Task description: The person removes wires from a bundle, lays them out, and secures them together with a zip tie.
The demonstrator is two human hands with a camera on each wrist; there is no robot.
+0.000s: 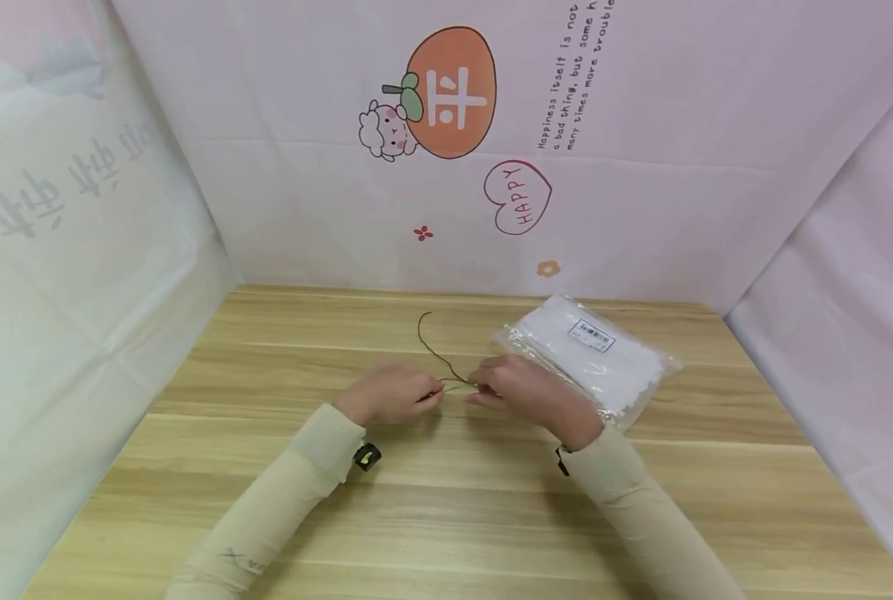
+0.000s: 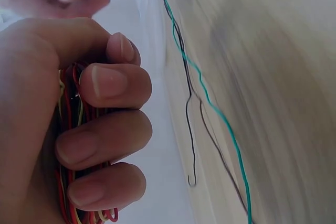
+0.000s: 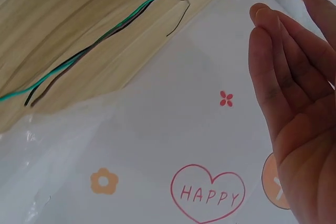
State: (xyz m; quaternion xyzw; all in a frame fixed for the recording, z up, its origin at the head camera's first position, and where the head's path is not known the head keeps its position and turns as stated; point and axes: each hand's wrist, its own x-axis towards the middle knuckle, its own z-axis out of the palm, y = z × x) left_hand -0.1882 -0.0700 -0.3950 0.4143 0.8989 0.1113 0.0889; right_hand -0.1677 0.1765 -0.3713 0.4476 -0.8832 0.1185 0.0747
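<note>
My left hand (image 1: 394, 393) grips a bundle of red, yellow and dark wires (image 2: 68, 116), with the fingers curled round it in the left wrist view. Opposite it, my right hand (image 1: 525, 390) hovers by the thin strands between the two hands. In the right wrist view its fingers (image 3: 265, 66) are extended and close together, with no wire showing in the palm. A green wire (image 3: 105, 38) runs alongside black and brown ones over the tabletop. One dark wire (image 1: 436, 353) curves away toward the back, its end bent into a small hook.
A clear plastic bag (image 1: 622, 362) with white contents and a barcode label lies to the right, partly behind my right forearm. The wooden table (image 1: 446, 525) meets a printed white backdrop (image 1: 304, 208) at the back, and white sheets hang on both sides.
</note>
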